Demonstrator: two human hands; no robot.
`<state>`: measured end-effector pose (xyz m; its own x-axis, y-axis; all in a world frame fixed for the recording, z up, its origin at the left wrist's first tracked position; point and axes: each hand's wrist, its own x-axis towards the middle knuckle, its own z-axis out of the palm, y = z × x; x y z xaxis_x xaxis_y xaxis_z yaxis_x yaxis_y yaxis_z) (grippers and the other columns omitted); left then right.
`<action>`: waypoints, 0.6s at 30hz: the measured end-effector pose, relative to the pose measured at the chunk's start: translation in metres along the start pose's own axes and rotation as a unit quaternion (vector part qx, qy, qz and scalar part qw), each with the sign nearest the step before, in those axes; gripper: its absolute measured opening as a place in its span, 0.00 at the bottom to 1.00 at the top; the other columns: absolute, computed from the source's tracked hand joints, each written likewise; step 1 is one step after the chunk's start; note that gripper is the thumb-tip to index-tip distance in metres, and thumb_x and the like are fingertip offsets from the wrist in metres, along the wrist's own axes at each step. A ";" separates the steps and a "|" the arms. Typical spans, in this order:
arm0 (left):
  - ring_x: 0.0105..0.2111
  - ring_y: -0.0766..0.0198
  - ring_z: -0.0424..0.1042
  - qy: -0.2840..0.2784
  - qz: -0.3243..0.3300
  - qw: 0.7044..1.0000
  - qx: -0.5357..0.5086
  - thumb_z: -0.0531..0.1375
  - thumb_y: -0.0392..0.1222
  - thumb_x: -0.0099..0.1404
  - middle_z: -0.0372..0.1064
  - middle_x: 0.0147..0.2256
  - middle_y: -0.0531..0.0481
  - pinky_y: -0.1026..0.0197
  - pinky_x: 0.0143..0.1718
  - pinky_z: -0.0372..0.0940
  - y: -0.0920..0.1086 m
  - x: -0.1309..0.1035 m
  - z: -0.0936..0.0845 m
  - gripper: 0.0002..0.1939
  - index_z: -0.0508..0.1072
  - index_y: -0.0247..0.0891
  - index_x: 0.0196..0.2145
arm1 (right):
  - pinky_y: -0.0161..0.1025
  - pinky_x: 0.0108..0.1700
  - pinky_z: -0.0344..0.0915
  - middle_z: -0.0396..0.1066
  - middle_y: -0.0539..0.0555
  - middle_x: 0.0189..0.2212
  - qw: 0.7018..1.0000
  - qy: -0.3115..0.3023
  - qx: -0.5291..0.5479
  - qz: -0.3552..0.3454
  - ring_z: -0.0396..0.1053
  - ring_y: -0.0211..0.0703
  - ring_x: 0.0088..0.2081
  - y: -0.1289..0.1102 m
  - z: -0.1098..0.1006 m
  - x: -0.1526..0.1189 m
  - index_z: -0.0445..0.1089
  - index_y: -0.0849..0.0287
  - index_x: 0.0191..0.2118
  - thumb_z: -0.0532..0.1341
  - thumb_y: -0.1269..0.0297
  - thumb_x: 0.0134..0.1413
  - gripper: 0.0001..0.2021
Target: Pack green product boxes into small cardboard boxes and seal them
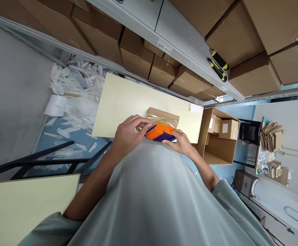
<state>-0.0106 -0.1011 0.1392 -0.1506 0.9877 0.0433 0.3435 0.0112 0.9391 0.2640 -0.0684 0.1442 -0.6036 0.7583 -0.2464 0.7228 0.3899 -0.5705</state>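
An orange and dark blue tape dispenser [161,131] is held in front of my body, above the near edge of the cream table [123,102]. My right hand [180,141] is closed around its right end. My left hand [132,133] pinches at its left end, thumb and forefinger close together by the dark edge. Whether a strip of tape is between those fingertips is too small to tell. Just behind the dispenser lies a brown cardboard box [163,114] with shiny clear tape across it. Its near side is partly hidden by the dispenser.
A shelf [182,44] full of cartons runs behind the table, with two yellow-black box cutters [217,68] on it. A large open carton [219,150] holding smaller boxes stands right. White scraps [74,85] cover the floor left. A white card [195,108] lies on the table.
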 end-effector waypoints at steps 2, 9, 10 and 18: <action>0.36 0.58 0.76 -0.013 -0.066 0.998 -0.014 0.63 0.51 0.75 0.82 0.38 0.49 0.56 0.42 0.74 -0.013 0.001 0.007 0.12 0.83 0.44 0.40 | 0.44 0.48 0.74 0.81 0.55 0.36 0.998 -0.044 0.017 0.037 0.77 0.50 0.40 -0.001 -0.002 0.008 0.77 0.56 0.42 0.67 0.36 0.73 0.25; 0.37 0.58 0.78 0.045 -0.280 0.956 -0.072 0.67 0.53 0.67 0.83 0.38 0.48 0.57 0.42 0.77 -0.068 0.014 0.009 0.13 0.83 0.42 0.39 | 0.38 0.36 0.62 0.79 0.52 0.33 0.966 -0.195 0.095 0.139 0.72 0.45 0.32 0.026 -0.053 0.019 0.79 0.57 0.46 0.63 0.30 0.72 0.30; 0.37 0.58 0.78 0.057 -0.299 0.949 -0.083 0.68 0.51 0.66 0.83 0.38 0.47 0.57 0.41 0.78 -0.076 0.018 0.009 0.11 0.83 0.41 0.39 | 0.38 0.35 0.62 0.79 0.52 0.33 0.963 -0.201 0.098 0.150 0.71 0.45 0.32 0.034 -0.061 0.022 0.79 0.58 0.45 0.63 0.29 0.71 0.31; 0.41 0.57 0.80 0.065 -0.387 0.904 -0.170 0.69 0.42 0.61 0.82 0.38 0.46 0.56 0.42 0.82 -0.118 0.044 0.034 0.05 0.82 0.39 0.35 | 0.38 0.36 0.64 0.78 0.53 0.30 0.938 -0.266 0.146 0.169 0.72 0.43 0.31 0.081 -0.069 0.079 0.76 0.59 0.38 0.67 0.26 0.62 0.33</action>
<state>-0.0259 -0.0537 0.0182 -0.3398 0.6776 -0.6522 -0.2132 0.6199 0.7551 0.2977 0.0592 0.1326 -0.4951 0.4139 -0.7639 0.8271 -0.0448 -0.5603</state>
